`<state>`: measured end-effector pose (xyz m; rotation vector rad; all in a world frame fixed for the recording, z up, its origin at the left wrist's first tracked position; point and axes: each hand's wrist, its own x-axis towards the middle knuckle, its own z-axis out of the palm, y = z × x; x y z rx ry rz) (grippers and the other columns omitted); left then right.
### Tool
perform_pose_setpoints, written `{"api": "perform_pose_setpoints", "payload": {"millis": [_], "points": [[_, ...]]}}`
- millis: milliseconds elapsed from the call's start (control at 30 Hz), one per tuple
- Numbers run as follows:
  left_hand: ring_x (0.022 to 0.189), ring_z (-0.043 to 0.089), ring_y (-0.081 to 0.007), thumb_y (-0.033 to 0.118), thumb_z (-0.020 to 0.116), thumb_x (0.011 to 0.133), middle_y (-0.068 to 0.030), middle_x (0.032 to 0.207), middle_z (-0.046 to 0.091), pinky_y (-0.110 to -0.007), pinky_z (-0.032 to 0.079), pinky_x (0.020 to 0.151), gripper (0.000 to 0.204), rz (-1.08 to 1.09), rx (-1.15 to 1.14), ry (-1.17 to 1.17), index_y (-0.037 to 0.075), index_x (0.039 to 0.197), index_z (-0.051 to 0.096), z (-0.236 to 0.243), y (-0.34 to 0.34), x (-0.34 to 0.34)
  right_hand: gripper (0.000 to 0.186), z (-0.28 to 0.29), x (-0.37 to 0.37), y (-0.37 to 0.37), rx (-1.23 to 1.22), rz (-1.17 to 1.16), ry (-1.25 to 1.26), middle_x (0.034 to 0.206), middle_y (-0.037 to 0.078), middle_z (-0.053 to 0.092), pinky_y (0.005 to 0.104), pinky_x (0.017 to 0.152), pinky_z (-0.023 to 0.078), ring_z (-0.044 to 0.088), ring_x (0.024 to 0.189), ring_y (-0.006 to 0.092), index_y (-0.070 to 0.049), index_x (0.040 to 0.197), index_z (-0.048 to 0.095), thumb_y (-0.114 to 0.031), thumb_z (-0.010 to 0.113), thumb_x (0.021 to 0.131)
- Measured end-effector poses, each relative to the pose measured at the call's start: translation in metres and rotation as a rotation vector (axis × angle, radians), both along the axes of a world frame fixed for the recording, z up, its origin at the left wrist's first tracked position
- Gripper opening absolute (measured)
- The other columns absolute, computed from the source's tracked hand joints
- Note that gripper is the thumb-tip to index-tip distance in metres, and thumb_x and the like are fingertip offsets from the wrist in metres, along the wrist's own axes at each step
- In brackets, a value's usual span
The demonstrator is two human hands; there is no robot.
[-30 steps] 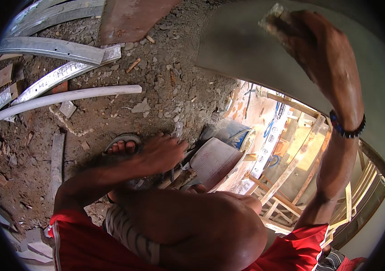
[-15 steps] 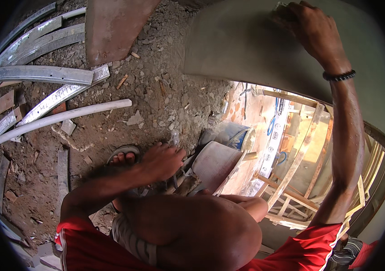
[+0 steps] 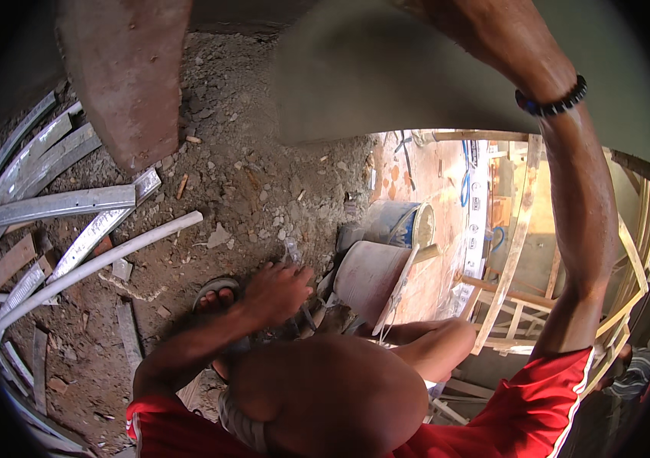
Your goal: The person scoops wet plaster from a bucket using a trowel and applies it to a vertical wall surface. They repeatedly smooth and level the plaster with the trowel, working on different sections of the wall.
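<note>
At the top edge, my right hand point(image 3: 477, 34) reaches over a smooth grey-green plastered surface point(image 3: 340, 84); its fingers and whatever may be in them are out of sight or too dim to make out. A dark bead bracelet circles that wrist. Low in the centre, my left hand point(image 3: 279, 294) hangs with bent, slightly parted fingers and nothing visible in it, beside a small clear plastic item point(image 3: 291, 249). My sandalled foot point(image 3: 216, 294) rests on the rubble just left of it, and a pale tub point(image 3: 363, 278) lies tipped to its right.
Metal channels point(image 3: 50, 206) and a white pipe point(image 3: 126, 252) litter the dirt at left under a reddish slab point(image 3: 122, 84). A stained blue bucket point(image 3: 393, 223) lies behind the tub. Timber framework point(image 3: 519, 237) shows at right, with another person's striped clothing point(image 3: 638, 374) at the far edge.
My right hand has moved up and leftward along the plastered surface to the top edge. The whole view has shifted, so the debris, reddish slab and left hand sit lower in the picture.
</note>
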<state>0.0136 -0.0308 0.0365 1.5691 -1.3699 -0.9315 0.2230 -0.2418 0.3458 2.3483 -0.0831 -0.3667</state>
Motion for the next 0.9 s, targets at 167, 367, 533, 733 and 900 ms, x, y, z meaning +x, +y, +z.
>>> {"api": "perform_pose_setpoints", "payload": {"millis": [167, 367, 533, 733, 900], "points": [[0.096, 0.063, -0.0374, 0.016, 0.052, 0.095, -0.0166, 0.099, 0.068, -0.048, 0.046, 0.087, 0.032, -0.023, 0.029, 0.081, 0.004, 0.124, 0.056, -0.009, 0.000, 0.010, 0.031, -0.015, -0.129, 0.039, 0.615, 0.095, 0.237, 0.089, 0.012, 0.062, 0.0406, 0.072, 0.053, 0.063, 0.087, 0.0307, -0.005, 0.116, 0.062, -0.014, 0.064, 0.086], [0.080, 0.064, -0.0427, 0.017, 0.048, 0.097, -0.0174, 0.080, 0.069, -0.052, 0.048, 0.079, 0.036, -0.105, 0.189, 0.155, 0.007, 0.131, 0.054, -0.004, -0.005, 0.010, 0.035, 0.018, -0.233, -0.018, 0.858, -0.649, 0.169, 0.093, 0.019, 0.067, 0.0453, 0.076, 0.051, 0.065, 0.089, 0.0413, -0.003, 0.117, 0.058, -0.015, 0.069, 0.086], [0.080, 0.065, -0.0434, 0.026, 0.053, 0.097, -0.0202, 0.087, 0.070, -0.051, 0.049, 0.078, 0.036, -0.130, 0.261, 0.151, 0.008, 0.128, 0.057, 0.009, -0.019, 0.014, 0.028, 0.017, -0.344, -0.083, 1.028, -0.965, -0.161, 0.087, 0.015, 0.070, 0.0360, 0.072, 0.050, 0.065, 0.078, 0.0228, 0.001, 0.113, 0.063, -0.005, 0.068, 0.086], [0.100, 0.062, -0.0369, 0.027, 0.062, 0.092, -0.0148, 0.101, 0.067, -0.051, 0.041, 0.097, 0.040, -0.154, 0.306, 0.059, 0.005, 0.126, 0.059, 0.018, -0.041, 0.004, 0.033, -0.030, -0.457, -0.116, 1.108, -1.240, 0.005, 0.089, 0.011, 0.070, 0.0344, 0.074, 0.050, 0.065, 0.083, 0.0212, -0.001, 0.113, 0.065, -0.010, 0.071, 0.082], [0.107, 0.056, -0.0316, 0.025, 0.063, 0.091, -0.0118, 0.105, 0.061, -0.054, 0.025, 0.112, 0.042, -0.180, 0.191, -0.106, 0.006, 0.128, 0.058, 0.019, -0.051, -0.008, 0.031, -0.100, -0.522, -0.131, 1.211, -1.321, 0.122, 0.078, 0.008, 0.066, 0.0353, 0.064, 0.047, 0.061, 0.072, 0.0198, -0.001, 0.112, 0.064, -0.009, 0.070, 0.083]]}}
